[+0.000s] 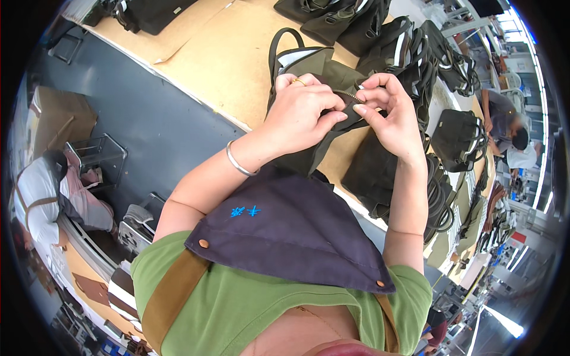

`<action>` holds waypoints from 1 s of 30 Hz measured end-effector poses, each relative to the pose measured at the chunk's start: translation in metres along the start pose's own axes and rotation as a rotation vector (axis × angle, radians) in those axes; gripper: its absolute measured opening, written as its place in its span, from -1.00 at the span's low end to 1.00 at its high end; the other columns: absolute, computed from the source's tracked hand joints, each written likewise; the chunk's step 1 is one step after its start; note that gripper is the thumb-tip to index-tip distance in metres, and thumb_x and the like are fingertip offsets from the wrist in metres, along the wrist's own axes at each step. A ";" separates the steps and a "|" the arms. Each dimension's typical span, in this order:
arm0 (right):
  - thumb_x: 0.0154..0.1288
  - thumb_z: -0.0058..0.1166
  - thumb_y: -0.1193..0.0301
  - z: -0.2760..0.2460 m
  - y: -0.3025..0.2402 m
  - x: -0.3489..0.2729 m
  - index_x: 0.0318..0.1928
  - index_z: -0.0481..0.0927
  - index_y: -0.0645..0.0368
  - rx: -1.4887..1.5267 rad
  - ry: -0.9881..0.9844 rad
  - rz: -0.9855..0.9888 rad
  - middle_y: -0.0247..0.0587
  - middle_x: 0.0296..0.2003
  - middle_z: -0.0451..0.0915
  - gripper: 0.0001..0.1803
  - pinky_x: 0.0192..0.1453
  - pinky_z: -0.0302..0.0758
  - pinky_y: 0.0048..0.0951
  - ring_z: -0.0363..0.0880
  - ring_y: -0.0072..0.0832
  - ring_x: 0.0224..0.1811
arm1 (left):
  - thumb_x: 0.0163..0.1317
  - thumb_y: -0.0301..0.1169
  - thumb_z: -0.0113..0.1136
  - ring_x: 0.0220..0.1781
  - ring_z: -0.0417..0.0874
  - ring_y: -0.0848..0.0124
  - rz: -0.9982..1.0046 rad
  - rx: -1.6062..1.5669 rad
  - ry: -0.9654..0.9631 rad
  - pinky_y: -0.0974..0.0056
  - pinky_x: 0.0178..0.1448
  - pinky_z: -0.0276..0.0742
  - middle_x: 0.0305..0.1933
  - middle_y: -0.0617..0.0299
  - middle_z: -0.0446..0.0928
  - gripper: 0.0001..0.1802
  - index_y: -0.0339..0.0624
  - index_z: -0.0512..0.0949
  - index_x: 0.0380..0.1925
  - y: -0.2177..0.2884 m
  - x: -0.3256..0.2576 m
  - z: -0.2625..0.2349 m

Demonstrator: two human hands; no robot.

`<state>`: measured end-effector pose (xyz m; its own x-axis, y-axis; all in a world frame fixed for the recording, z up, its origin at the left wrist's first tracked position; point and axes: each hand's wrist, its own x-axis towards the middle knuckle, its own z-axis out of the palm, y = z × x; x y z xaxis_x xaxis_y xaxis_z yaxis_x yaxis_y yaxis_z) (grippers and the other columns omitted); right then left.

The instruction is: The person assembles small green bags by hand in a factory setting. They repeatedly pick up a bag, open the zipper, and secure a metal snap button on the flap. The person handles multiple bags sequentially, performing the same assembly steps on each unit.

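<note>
A dark olive bag (325, 64) with a loop handle lies at the table edge in front of me, its lower part hanging toward my apron. My left hand (303, 113), with a ring and a silver bangle, is closed on the bag's fabric beside the opening. From between my hands a metal-toothed zipper (349, 94) curves up in a short arc. My right hand (387, 113) pinches the zipper's right end between thumb and fingers, the other fingers bent. Whether a zipper slider sits under the fingertips is hidden.
Several dark bags (395, 50) with handles crowd the table's far and right side. More bags lie on the tan tabletop (208, 56) at the far left. At left stand a cardboard box (59, 118) and a metal rack (98, 155). Other people work at left and far right.
</note>
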<state>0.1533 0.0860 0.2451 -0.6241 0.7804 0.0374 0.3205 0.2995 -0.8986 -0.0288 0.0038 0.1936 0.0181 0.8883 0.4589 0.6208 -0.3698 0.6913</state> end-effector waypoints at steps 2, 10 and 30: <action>0.13 0.28 0.60 0.000 0.000 0.000 -0.03 0.42 0.21 -0.022 -0.013 -0.003 -0.30 -0.30 0.66 -0.59 -0.12 0.51 -0.56 0.56 -0.65 -0.33 | 0.12 -0.33 0.36 -0.21 0.53 0.40 -0.047 -0.067 -0.012 0.17 0.03 0.12 -0.45 0.41 0.58 -0.89 -0.05 0.62 -0.47 -0.003 -0.002 0.005; 0.00 0.44 0.46 0.008 -0.016 -0.005 0.08 0.44 0.22 -0.366 -0.119 0.111 -0.28 -0.30 0.67 -0.39 -0.21 0.49 -0.54 0.44 -0.58 -0.45 | -0.05 -0.64 0.07 0.04 0.55 0.30 0.069 0.328 -0.018 0.07 0.20 0.15 -0.16 0.32 0.59 -0.66 0.00 0.61 -0.28 -0.009 0.005 -0.034; -0.09 0.22 0.51 -0.010 0.083 -0.051 -0.32 0.63 0.05 -0.604 -0.068 -0.092 -0.39 -0.43 0.62 -0.77 0.04 0.31 -0.33 0.54 -0.37 -0.22 | 0.00 -0.06 0.41 -0.12 0.64 0.18 0.141 0.554 -0.608 0.13 -0.07 0.48 -0.36 0.15 0.60 -0.52 -0.14 0.51 -0.22 -0.020 0.019 0.036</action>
<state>0.2194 0.0765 0.1730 -0.7062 0.7058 0.0567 0.5981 0.6374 -0.4857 -0.0125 0.0378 0.1682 0.4459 0.8946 0.0292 0.8738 -0.4421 0.2026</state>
